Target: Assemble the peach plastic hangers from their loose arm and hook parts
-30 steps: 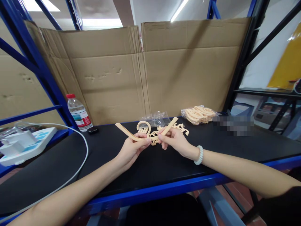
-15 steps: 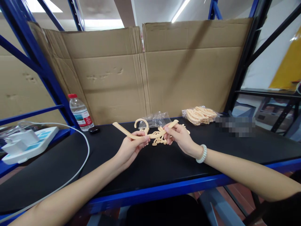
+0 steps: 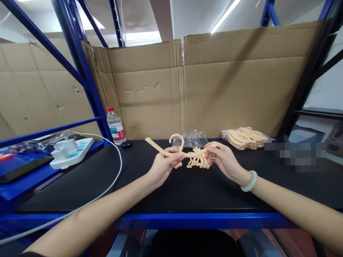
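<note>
I hold a beige plastic hanger (image 3: 160, 149) above the black shelf top (image 3: 171, 185). My left hand (image 3: 163, 165) pinches it near the middle, just under its hook (image 3: 177, 138). At the hanger's right arm, my right hand (image 3: 225, 159) has its fingers closed around it; a white bead bracelet (image 3: 249, 181) is on that wrist. Ornate beige cut-out pieces (image 3: 197, 161) hang or lie just below the hanger between my hands; I cannot tell whether they are joined to it.
A bag of more beige hangers (image 3: 245, 137) and an empty clear bag (image 3: 191, 137) lie at the back. A water bottle (image 3: 115, 125), a small black object (image 3: 126, 144), a white power strip (image 3: 72, 152) with a white cable (image 3: 107, 185), cardboard walls and blue rack posts surround the shelf.
The camera swung to the left, so everything sits further right in view. The hanger's hook has turned upright and its right arm has dropped lower in my right hand.
</note>
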### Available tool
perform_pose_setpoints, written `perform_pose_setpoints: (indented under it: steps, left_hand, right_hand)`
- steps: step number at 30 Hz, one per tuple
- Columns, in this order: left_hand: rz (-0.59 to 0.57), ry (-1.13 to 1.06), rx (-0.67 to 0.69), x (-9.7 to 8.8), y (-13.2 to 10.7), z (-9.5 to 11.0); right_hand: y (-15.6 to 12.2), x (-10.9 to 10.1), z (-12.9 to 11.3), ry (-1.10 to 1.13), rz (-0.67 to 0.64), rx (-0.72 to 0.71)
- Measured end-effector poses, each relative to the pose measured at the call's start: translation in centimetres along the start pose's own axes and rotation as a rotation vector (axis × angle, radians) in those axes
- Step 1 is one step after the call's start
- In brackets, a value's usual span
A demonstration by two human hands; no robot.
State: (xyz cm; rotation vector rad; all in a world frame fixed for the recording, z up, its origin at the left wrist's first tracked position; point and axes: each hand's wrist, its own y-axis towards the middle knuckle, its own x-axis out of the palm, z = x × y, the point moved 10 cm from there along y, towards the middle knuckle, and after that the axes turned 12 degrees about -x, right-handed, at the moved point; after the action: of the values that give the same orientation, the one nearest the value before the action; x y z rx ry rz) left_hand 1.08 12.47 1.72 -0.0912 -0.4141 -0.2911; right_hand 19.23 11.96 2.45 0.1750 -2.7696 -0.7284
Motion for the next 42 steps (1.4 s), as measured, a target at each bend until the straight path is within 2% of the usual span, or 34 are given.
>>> perform_pose_setpoints:
  steps: [3, 7, 12, 15, 19, 22, 25, 27, 29, 33, 42]
  left_hand:
    - [0.011, -0.027, 0.016, -0.2, 0.0, 0.2]
    - [0.073, -0.08, 0.061, -1.1, 0.1, 1.1]
    - [0.152, 0.0, 0.067, -2.4, 0.3, 2.4]
    - [0.138, 0.08, 0.065, -2.9, 0.4, 3.0]
    - [0.057, 0.235, 0.03, -3.8, -0.1, 3.0]
    - [0.0, 0.539, -0.003, -4.5, -1.2, 2.3]
    - [-0.11, 0.989, 0.1, -3.5, -2.6, 1.8]
    - [-0.181, 1.215, 0.233, -2.2, -3.6, 1.8]
    - [-0.239, 1.34, 0.352, -1.0, -4.3, 1.9]
    - [-0.335, 1.466, 0.469, 0.5, -5.0, 1.8]
    - [-0.476, 1.489, 0.412, 1.2, -6.1, 1.0]
  right_hand:
    - [-0.2, 0.5, 0.6, 0.003, -0.055, 0.076]
    - [-0.6, 1.6, 1.4, -0.101, -0.186, 0.162]
    - [-0.3, 1.7, 1.6, -0.266, -0.356, 0.212]
    - [0.3, 0.5, 0.7, -0.378, -0.473, 0.2]
    - [0.3, -2.9, -1.0, -0.495, -0.476, 0.145]
    - [-1.8, -4.3, -0.9, -0.54, -0.499, 0.193]
    - [-4.3, -4.7, -0.3, -0.647, -0.552, 0.234]
    - [-5.0, -4.5, -0.7, -0.78, -0.582, 0.166]
    - [-5.0, -4.1, -1.5, -0.904, -0.618, 0.05]
    - [-4.7, -3.6, -1.8, -0.997, -0.694, -0.064]
    - [-5.1, -2.8, -2.2, -0.949, -0.797, -0.1]
